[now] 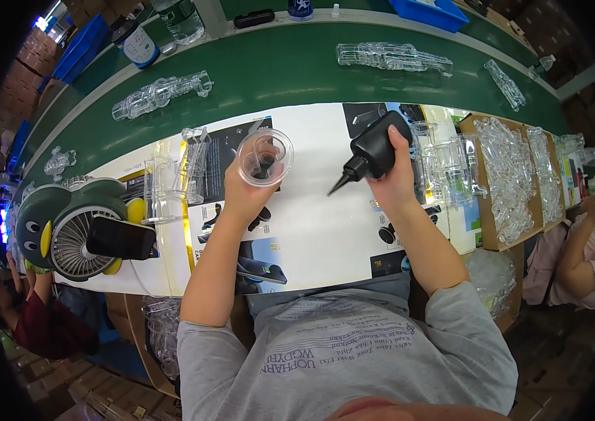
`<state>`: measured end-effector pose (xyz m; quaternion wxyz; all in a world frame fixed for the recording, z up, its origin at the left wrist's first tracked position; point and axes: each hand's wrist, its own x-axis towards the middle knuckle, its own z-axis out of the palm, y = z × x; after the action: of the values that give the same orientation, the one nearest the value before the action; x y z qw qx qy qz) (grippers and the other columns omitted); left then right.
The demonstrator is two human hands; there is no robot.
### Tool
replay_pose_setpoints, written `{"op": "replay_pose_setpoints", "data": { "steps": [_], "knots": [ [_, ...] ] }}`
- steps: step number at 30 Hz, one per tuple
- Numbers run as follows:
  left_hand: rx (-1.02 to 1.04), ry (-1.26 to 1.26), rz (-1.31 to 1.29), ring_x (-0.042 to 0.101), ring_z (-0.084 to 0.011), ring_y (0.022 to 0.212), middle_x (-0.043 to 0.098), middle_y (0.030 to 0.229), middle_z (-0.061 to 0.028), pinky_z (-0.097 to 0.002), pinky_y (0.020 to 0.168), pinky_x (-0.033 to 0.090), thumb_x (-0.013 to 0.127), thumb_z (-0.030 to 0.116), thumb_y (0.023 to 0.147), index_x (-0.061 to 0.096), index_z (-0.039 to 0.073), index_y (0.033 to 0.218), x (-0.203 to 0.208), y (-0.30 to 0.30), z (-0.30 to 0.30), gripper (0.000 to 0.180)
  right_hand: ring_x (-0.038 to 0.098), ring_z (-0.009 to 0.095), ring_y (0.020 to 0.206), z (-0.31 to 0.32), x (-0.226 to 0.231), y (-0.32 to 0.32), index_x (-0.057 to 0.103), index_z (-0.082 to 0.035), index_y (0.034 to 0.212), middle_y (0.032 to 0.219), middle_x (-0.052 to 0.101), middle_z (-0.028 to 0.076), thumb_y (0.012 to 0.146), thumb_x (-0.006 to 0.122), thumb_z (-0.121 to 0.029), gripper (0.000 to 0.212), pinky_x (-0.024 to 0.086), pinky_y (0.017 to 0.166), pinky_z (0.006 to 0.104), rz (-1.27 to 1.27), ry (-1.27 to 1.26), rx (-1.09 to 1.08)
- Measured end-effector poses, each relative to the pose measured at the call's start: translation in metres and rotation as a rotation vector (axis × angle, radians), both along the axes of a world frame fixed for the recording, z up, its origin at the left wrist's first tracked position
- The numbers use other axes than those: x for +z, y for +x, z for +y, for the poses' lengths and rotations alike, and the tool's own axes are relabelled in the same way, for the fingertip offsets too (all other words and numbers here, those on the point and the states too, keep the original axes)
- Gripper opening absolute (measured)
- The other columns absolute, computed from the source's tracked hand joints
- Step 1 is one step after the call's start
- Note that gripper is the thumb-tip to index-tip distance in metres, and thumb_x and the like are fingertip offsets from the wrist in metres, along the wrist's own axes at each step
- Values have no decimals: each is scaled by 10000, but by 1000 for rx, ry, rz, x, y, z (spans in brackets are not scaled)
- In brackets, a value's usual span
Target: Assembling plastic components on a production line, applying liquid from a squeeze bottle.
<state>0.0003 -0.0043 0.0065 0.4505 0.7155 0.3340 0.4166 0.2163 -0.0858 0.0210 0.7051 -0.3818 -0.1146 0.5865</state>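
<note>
In mid-frame, the left hand [245, 196] is closed round a clear cup [264, 156], the right hand [396, 184] round a black bottle [377, 149].

Penguin-shaped fan [78, 235] is standing at left on the desk [276, 77], with a dark phone [121, 237] overlapping its grille. Along the far ledge, a dark jar [136, 45] with a white-and-blue label is sitting beside a clear bottle [179, 22]; a black case [254, 18] and a dark blue can [300, 8] are resting farther right, then a blue tray [429, 11]. Clear see-through pieces [392, 56] are lying on the green. Cardboard box [506, 245] at right is holding more. Person in pale pink [578, 277] is showing far right, person in dark red [39, 323] lower left.
</note>
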Motion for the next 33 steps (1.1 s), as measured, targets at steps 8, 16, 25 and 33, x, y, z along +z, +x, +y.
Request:
{"op": "replay_pose_setpoints", "data": {
  "steps": [8, 16, 25, 33],
  "knots": [
    [103, 309, 97, 567, -223, 913, 587, 1001, -106, -293, 806, 437, 641, 20, 685, 557, 44, 1035, -2, -1, 8, 361, 533, 115, 851, -15, 1, -17, 450, -77, 1072, 940, 528, 18, 763, 606, -174, 359, 440, 762, 269, -393, 240, -197],
    [104, 360, 65, 562, -228, 941, 578, 1036, -121, -296, 827, 444, 635, 8, 699, 557, 35, 1034, -1, 2, 6, 346, 562, 121, 747, -31, -1, -27, 600, -19, 907, 841, 606, 44, 774, 619, -167, 200, 465, 672, 249, -856, 434, -246],
    [83, 323, 54, 570, -219, 932, 576, 1041, -118, -287, 820, 455, 639, -1, 693, 554, 39, 1038, 0, 4, 2, 357, 517, 131, 832, -33, -1, -25, 499, -18, 999, 929, 552, 57, 772, 603, -222, 323, 428, 758, 251, -917, 522, -93],
    [92, 341, 84, 573, -217, 922, 581, 1032, -107, -286, 813, 453, 639, 9, 698, 559, 44, 1031, 1, 4, 2, 344, 508, 123, 815, -33, 1, -26, 502, -17, 983, 907, 544, 51, 772, 605, -227, 314, 424, 732, 244, -878, 525, -56]
  ]
}}
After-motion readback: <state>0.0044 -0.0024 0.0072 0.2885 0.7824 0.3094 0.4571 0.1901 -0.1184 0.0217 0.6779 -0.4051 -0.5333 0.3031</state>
